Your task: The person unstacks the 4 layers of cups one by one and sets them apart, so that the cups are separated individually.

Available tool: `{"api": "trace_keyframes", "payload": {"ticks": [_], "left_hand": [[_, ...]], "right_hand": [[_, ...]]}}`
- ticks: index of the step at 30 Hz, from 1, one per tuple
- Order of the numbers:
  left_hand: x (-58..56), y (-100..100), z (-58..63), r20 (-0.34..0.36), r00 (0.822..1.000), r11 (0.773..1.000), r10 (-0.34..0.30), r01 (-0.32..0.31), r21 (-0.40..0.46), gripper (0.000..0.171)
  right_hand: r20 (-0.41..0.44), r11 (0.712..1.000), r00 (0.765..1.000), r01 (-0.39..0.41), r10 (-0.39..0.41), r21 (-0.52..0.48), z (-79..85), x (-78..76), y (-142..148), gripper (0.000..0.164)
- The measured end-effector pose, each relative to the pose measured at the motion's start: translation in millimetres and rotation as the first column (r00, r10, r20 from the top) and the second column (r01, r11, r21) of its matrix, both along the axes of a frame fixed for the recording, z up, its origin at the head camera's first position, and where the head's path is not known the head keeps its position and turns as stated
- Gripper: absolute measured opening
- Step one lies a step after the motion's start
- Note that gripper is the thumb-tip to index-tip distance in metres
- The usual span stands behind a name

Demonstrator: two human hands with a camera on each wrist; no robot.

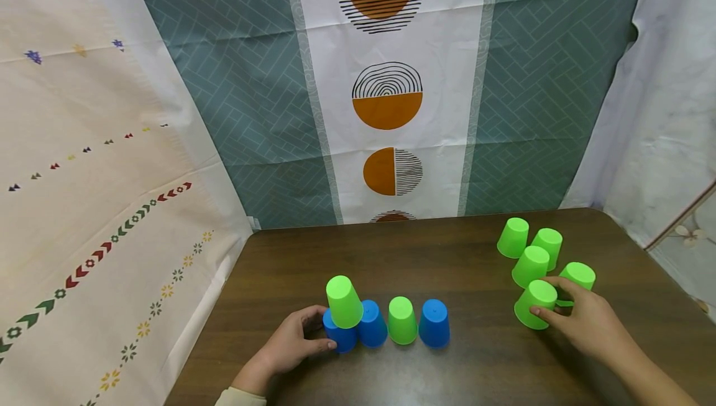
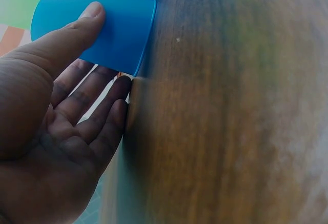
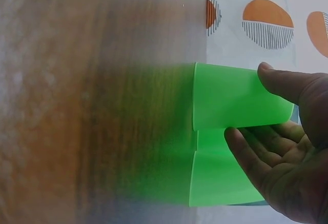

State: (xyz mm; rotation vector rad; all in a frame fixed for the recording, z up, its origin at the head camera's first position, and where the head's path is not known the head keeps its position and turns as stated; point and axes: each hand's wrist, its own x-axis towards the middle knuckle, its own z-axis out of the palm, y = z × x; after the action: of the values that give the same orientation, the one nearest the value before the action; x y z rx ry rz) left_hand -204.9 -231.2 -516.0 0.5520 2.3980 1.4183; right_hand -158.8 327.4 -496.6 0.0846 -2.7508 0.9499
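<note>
At the frame's lower centre, the left hand [image 1: 292, 342] holds the leftmost blue tapered plastic cup [image 1: 341, 337] on the dark brown desk [image 1: 414, 263]. At lower right, the right hand [image 1: 592, 322] pinches the front bright green tapered plastic cup [image 1: 535, 304].

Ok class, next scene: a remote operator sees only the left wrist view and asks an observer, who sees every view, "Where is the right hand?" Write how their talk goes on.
Observer: The right hand is off to the right, its thumb and fingers round a green cup.
Operator: Is that cup alone?
Observer: No, four more green cups stand close by it.
Operator: I see two blue cups by the left hand. What ends that row?
Observer: A third blue cup.
</note>
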Motion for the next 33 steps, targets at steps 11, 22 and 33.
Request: {"api": "trace_keyframes", "payload": {"ticks": [11,22,33], "left_hand": [[-0.4,-1.2,-1.6,-0.008,1.0,0.999,-0.003,0.002,-0.034,0.052],[-0.5,-0.4,-0.6,-0.004,1.0,1.0,-0.007,0.007,0.01,0.052],[-1.1,-1.0,-0.1,-0.014,1.0,1.0,-0.004,0.004,-0.026,0.051]], "right_hand": [[-0.033,0.999,0.999,0.029,-0.028,0.027,7.1,2.3,-3.4,0.071],[-0.164,1.0,0.986,0.028,-0.027,0.005,44.0,2.9,-12.0,0.07],[-0.163,0.986,0.978,-0.146,0.131,-0.078,85.0,-3.0,-75.6,0.059]]}}
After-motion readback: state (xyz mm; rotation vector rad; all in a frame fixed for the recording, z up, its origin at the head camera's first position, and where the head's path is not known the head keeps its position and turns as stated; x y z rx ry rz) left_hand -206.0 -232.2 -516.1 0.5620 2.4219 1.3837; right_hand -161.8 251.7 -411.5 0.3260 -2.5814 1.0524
